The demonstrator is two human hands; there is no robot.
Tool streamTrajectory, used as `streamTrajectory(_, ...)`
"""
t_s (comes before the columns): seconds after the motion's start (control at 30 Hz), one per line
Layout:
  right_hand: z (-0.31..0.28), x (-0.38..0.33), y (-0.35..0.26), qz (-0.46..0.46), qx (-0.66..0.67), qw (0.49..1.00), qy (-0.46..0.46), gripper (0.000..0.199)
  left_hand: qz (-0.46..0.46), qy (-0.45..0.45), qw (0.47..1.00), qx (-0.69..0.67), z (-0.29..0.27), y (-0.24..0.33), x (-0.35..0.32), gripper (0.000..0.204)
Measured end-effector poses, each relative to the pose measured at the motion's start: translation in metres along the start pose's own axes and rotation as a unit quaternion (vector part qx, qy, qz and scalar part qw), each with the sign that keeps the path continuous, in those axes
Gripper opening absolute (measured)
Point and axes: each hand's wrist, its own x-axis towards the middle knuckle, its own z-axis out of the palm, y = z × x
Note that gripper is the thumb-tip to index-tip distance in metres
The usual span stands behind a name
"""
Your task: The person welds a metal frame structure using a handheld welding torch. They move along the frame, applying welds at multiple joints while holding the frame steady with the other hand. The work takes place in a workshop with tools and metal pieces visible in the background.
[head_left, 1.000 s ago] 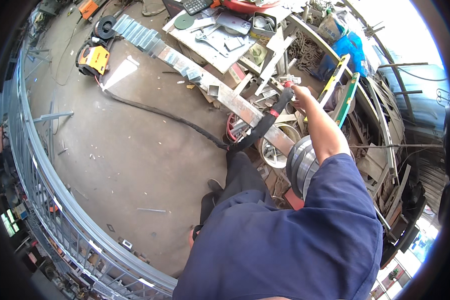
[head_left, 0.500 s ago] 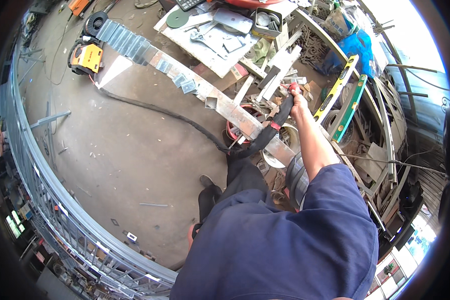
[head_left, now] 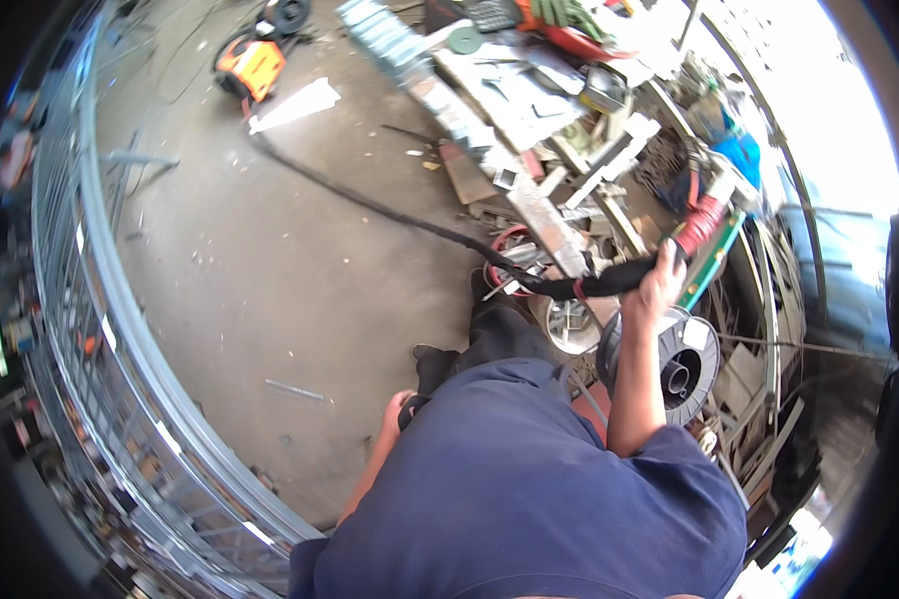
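Note:
My right hand (head_left: 655,284) is closed round the black grip of a welding gun (head_left: 702,226), just behind its red-wrapped part. The gun points up and away to the right, over a cluttered bench. From its rear a black sleeved cable (head_left: 390,213) runs across the floor to an orange machine (head_left: 254,70). My left hand (head_left: 394,411) hangs low beside my left thigh, its fingers curled around something black that is partly hidden by my shirt and too small to name.
A black wire spool (head_left: 691,364) stands by my right forearm. A green level (head_left: 714,258), a red-rimmed bucket (head_left: 514,245) and a metal bar (head_left: 551,222) lie around the gun. Galvanised steel frames (head_left: 135,384) line the left side. A loose rod (head_left: 295,389) lies on the floor.
My right hand has lifted the welding gun and swung it to the right, so its red-wrapped part now shows. The cable has shifted with it. My left hand shows more beside my thigh.

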Motion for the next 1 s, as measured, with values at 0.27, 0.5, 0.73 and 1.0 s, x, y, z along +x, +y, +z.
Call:
streamTrajectory(0.27,0.015,-0.231,-0.037,-0.078,0.013,0.946,-0.313,0.032,0.081,-0.032,0.97,-0.229,-0.05,0.092,-0.017,0.054)
streamTrajectory(0.5,0.05,-0.401,-0.01,-0.012,-0.023,0.774,-0.632,0.052,0.415,0.055,0.88,-0.226,-0.141,0.232,-0.152,0.088)
streamTrajectory(0.73,0.053,-0.573,0.033,-0.126,-0.037,0.462,-0.877,0.063,0.294,0.432,0.775,-0.356,-0.233,0.187,-0.268,0.075)
streamTrajectory(1.0,0.138,-0.745,0.025,-0.01,0.012,0.236,-0.972,0.075,0.218,0.521,0.751,-0.342,-0.291,0.066,-0.384,0.061)
